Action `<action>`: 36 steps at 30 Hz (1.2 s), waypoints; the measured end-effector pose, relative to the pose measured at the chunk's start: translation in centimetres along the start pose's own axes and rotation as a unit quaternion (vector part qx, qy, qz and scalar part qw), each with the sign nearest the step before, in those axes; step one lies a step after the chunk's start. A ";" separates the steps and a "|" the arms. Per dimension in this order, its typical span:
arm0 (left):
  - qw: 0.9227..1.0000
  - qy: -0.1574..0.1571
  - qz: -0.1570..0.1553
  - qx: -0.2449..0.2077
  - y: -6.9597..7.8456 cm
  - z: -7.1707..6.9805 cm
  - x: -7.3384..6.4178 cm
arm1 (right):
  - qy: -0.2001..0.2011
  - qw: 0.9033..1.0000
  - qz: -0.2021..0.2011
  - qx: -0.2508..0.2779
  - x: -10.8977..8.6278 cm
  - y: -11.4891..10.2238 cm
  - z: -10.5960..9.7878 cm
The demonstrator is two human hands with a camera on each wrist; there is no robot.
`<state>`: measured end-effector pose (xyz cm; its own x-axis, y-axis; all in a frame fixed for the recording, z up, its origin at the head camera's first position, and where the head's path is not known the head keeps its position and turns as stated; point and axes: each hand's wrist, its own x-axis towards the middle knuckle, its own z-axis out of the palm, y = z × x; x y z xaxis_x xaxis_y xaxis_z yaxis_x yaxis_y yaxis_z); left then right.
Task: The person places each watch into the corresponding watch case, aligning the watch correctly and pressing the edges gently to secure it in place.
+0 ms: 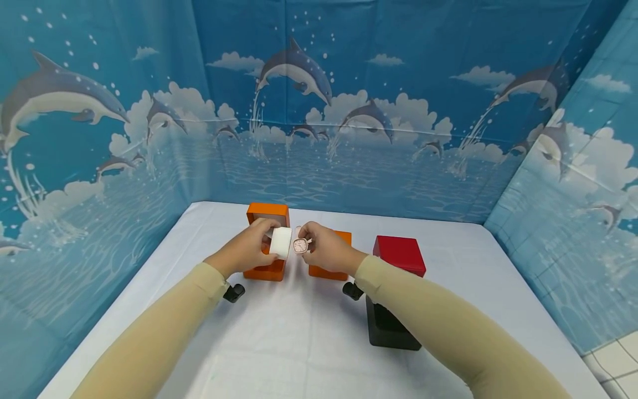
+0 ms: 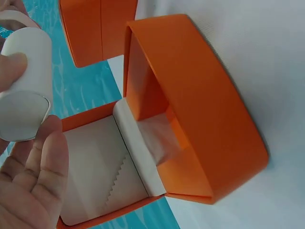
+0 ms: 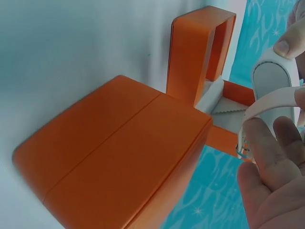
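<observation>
My left hand (image 1: 251, 246) grips a white watch cushion (image 1: 281, 243), thumb on one side and fingers on the other. Close to its right, my right hand (image 1: 329, 249) holds a wristwatch (image 1: 301, 245) with a rose-gold squarish case and a pale strap. In the right wrist view the strap (image 3: 271, 101) curves across the front of the cushion (image 3: 271, 76). Behind and below the left hand stands an orange watch box (image 2: 190, 86) with its lid up and a white lining (image 2: 102, 171). A closed orange box (image 3: 109, 152) lies under the right hand.
A box with a red lid (image 1: 400, 252) and black base (image 1: 391, 336) stands to the right, partly hidden by my right forearm. The table (image 1: 264, 343) has a white cloth. A dolphin-print curtain (image 1: 319, 166) hangs behind and along both sides.
</observation>
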<state>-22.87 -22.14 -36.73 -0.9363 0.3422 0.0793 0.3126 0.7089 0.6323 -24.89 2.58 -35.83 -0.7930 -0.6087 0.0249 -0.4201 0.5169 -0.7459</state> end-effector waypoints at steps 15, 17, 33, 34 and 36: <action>0.999 -0.010 0.033 0.017 0.6 0.5 0.2 | 0.003 1.000 0.000 0.014 -0.2 0.1 -0.3; 0.999 -0.011 0.034 0.017 0.6 0.6 0.2 | 0.002 1.000 -0.002 0.013 -0.3 0.1 -0.4; 0.999 -0.003 0.049 0.017 0.8 0.8 0.1 | 0.003 1.000 0.006 0.021 -0.3 0.0 -0.3; 0.999 -0.001 0.050 0.017 0.8 0.9 0.1 | 0.003 1.000 0.007 0.020 -0.3 0.0 -0.3; 0.998 0.001 0.052 0.018 0.8 0.9 0.2 | 0.002 1.000 0.010 0.018 -0.3 0.0 -0.3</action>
<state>-22.64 -20.98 -36.95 -0.8984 0.4148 0.1447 0.4143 0.6905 0.5929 -24.74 2.94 -35.63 -0.8027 -0.5963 0.0124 -0.3881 0.5065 -0.7700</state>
